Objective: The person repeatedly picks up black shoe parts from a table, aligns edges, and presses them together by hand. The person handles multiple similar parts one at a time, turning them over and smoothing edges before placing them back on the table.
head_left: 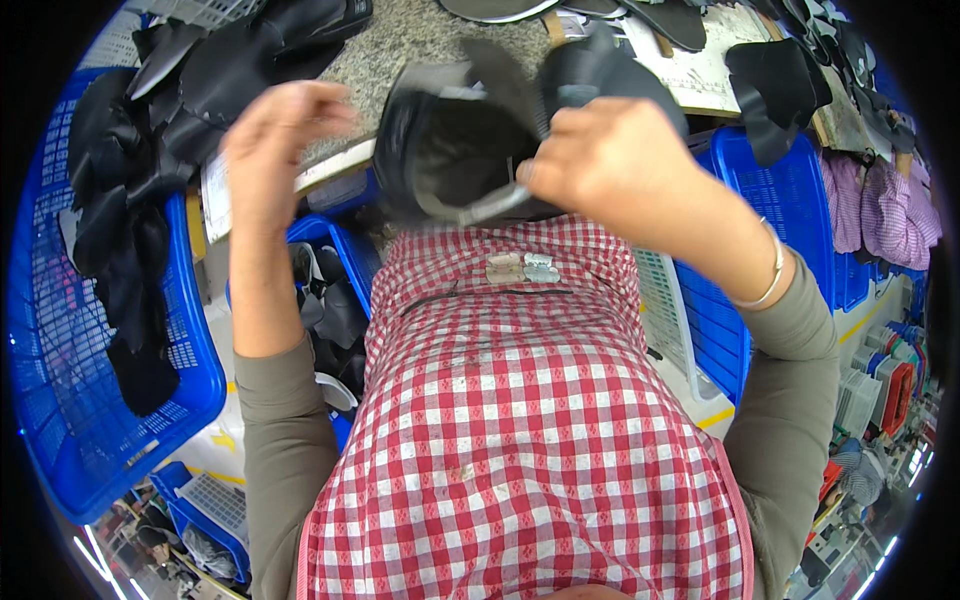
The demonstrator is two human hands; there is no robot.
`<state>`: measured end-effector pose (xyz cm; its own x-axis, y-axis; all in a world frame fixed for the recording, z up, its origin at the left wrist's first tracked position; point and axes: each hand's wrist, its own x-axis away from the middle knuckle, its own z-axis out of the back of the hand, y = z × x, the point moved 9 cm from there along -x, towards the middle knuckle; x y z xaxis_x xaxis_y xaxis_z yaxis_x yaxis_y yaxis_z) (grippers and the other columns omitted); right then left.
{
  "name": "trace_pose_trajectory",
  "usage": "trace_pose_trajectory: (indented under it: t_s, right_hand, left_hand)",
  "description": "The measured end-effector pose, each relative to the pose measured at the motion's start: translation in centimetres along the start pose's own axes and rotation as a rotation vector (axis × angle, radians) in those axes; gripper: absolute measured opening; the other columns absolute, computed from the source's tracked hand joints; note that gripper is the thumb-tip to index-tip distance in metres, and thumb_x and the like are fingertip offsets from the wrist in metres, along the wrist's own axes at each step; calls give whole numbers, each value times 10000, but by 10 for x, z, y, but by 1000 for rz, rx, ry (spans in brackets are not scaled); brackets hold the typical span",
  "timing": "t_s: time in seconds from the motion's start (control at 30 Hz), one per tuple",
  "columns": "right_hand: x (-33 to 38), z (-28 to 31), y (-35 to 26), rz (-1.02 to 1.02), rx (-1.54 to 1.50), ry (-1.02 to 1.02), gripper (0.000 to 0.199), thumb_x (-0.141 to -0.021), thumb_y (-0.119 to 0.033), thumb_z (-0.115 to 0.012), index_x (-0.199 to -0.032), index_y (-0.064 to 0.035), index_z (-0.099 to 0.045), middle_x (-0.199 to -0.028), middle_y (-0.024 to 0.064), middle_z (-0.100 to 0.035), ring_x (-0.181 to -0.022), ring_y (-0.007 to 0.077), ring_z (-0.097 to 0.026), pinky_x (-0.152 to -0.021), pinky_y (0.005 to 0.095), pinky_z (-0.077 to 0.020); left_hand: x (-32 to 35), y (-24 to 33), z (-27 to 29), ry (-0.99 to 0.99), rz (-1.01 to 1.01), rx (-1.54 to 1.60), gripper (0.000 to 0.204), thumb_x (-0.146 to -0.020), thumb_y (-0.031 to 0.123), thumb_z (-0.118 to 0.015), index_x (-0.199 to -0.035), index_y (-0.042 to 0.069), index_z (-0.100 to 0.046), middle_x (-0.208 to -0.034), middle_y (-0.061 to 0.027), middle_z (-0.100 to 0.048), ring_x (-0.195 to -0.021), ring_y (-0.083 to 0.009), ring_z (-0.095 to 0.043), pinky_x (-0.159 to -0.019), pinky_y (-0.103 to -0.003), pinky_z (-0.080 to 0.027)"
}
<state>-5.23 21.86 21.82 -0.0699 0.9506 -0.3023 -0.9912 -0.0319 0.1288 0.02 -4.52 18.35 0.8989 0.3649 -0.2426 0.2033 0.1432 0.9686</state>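
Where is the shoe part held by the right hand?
The shoe part is at upper centre of the head view, between the left hand and right hand, above the apron.

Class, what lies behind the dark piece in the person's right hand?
Past the dark piece, a speckled bench top shows; whatever the piece and right hand cover is hidden.

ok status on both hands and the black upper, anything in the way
Left hand raised, nothing seen in it. Right hand gripping black shoe upper at its edge. Blue basket of black pieces off left; nothing visibly blocking either hand.
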Motion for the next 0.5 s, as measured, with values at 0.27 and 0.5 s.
trace_pose_trajectory:
  t_s: [0.27, 0.5]
  right_hand:
    - [30, -45, -52, 163, -12, 47, 100, -738, -200, -713, -747, -109, -672, -685, -32, -602, -850, 170, -576, -812, 339, -465]
    - [36, -64, -43, 35, -79, 39, 61, -742, -176, -702, -761, -124, -678, -695, -20, -621, -770, 169, -598, -771, 332, -461]
  left_hand:
    - [111, -137, -99, -408, 1082, 593, 945, -1063, 697, -284, -1439, -142, -502, -1251, -391, -644, -901, -431, -771, -682, -413, -693]
    - [118, -152, -117, -374, 564, 171, 492, -919, 99, -788, -1327, -104, -604, -1144, -255, -730, -939, -323, -757, -821, -364, -631]
